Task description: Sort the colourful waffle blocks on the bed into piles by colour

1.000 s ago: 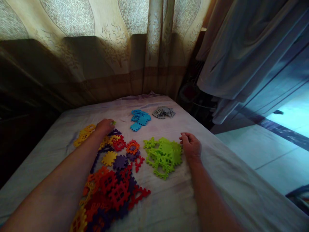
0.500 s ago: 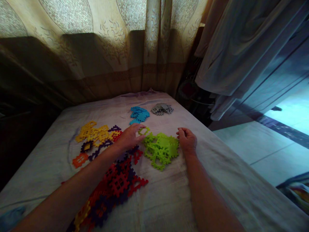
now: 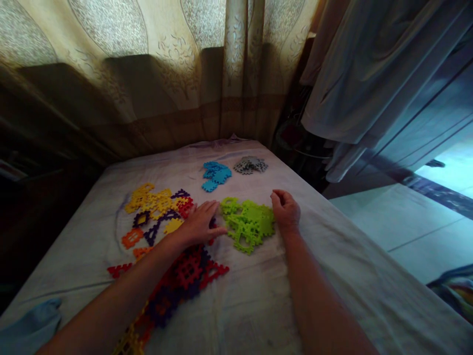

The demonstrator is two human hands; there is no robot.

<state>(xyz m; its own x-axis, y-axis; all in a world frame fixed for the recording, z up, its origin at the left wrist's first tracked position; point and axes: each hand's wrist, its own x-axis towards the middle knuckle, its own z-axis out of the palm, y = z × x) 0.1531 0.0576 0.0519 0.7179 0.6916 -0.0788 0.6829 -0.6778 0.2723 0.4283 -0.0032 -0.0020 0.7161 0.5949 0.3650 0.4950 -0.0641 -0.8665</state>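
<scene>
My left hand [image 3: 201,223] is open, its thumb spread from the fingers, between the mixed pile and a heap of lime-green toothed building pieces [image 3: 247,224]. My right hand [image 3: 286,211] is closed at the right edge of the green heap, thumb against the curled fingers, and nothing shows in it. Red pieces [image 3: 187,268] and purple pieces [image 3: 162,305] lie under and around my left forearm, which hides part of them. Yellow pieces [image 3: 151,202] spread to the left of my left hand.
Blue pieces [image 3: 216,175] and grey pieces [image 3: 250,165] form separate heaps farther back on the sheet-covered surface [image 3: 251,305]. An orange window piece [image 3: 132,238] lies at left. A light blue cloth [image 3: 33,328] is near the front left. Curtains [image 3: 166,98] hang behind.
My left hand has let go of a lime-green frame piece at the green heap and moved left and down, toward the mixed pile. My right hand stays in place.
</scene>
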